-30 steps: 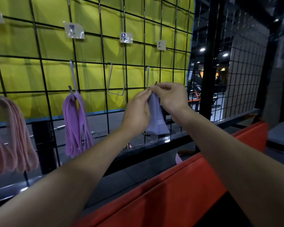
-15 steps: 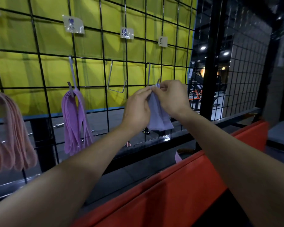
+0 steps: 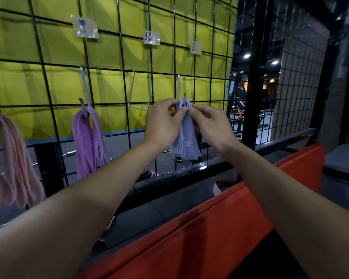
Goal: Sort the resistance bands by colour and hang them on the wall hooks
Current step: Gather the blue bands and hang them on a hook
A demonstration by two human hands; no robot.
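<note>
left hand (image 3: 163, 122): fingers pinched on top of the lavender bands, thumb and forefinger at the loop, just left of the hook tip
right hand (image 3: 210, 122): fingertips pinching the same bundle from the right, just under the hook; palm faces down-left
lavender bands (image 3: 186, 141): pale lilac bundle, loop over the right hook, rest hangs straight down between both hands; about 12 o'clock from frame centre
right hook (image 3: 179, 88): silver wire hook on the grid, tip pokes up through the band loop
empty hook (image 3: 138, 93): bare wire hook, at 9 o'clock of the left hand, near but apart
purple bands (image 3: 88, 141): darker violet bundle hanging on its own hook further at 9 o'clock
pink bands (image 3: 10, 164): hanging at the far left edge, partly cut off
wire grid (image 3: 117, 57): black mesh panel in front of a yellow wall, carries all the hooks
labels (image 3: 152, 37): small paper tags on the grid above the hooks, writing unreadable
loose band (image 3: 217, 189): pale strip at 5 o'clock of the hands, behind the red padded edge, mostly hidden
red padded edge (image 3: 199, 228): runs diagonally under both forearms
</note>
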